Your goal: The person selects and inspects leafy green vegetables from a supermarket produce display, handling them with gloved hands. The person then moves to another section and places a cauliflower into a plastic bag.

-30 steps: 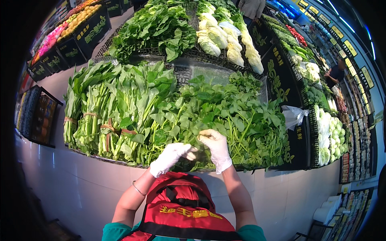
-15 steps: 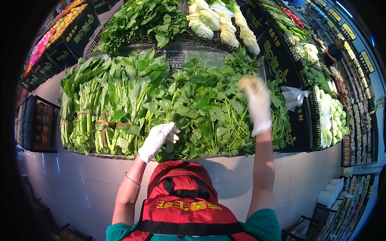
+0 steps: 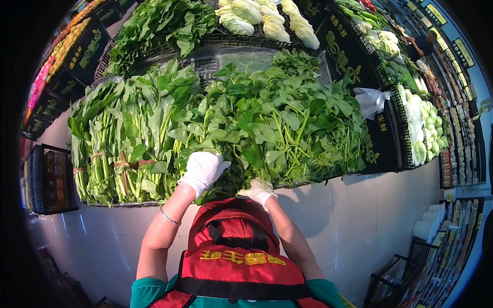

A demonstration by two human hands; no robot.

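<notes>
A broad heap of loose leafy greens [image 3: 287,123] fills the right side of the display crate in front of me. My left hand [image 3: 203,170], in a white glove, is closed at the near left part of this heap, thumb out to the right; leaves hide its fingertips. Low at the crate's front edge is my right hand [image 3: 259,192], also gloved, its fingers drawn together and pointing left against the nearest leaves. What either hand holds is too hidden to name. Left of the heap stand long-stemmed greens [image 3: 128,133] bundled with brownish bands.
Behind lie dark leafy greens [image 3: 159,25] and napa cabbages [image 3: 272,20]. A clear plastic bag [image 3: 371,102] hangs at the crate's right side. Farther right is a rack of round cabbages [image 3: 431,126]; a person [image 3: 422,46] stands beyond it. Pale floor tiles [image 3: 354,215] run along the front.
My right hand has come from the far right of the heap back to its front edge, near my body. My left hand has turned and closed among the leaves. The view has shifted slightly.
</notes>
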